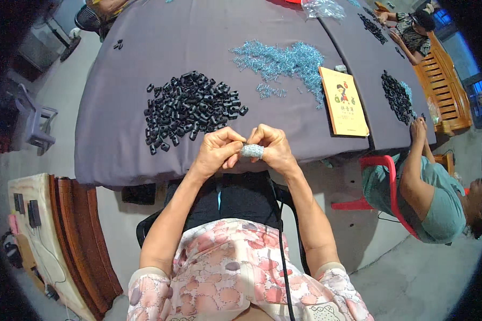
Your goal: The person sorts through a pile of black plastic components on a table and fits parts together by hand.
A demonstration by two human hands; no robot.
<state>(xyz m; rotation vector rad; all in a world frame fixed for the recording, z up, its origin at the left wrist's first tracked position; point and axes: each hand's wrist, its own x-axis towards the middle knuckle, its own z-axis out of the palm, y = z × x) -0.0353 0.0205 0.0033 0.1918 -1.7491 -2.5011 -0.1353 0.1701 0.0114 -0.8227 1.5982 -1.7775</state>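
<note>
Just over the near edge of the table, my left hand [219, 150] and my right hand [275, 148] meet with their fingertips pinched together. Between the tips a tiny dark piece may show, but the fingers cover most of it. A pale grey, speckled wrap [252, 151] goes round a digit of my right hand. Beyond my hands, to the left, lies a heap of small black plastic parts [190, 104]. Farther off and to the right, small translucent blue pieces [284, 60] are spread in a loose pile.
A yellow-orange booklet [345, 101] lies right of the blue pile on the grey tablecloth [123, 96]. A clear plastic bag [323, 9] sits at the far edge. At right, a person in green [439, 198] on a red chair [377, 160] handles black parts [395, 99]; others work farther off.
</note>
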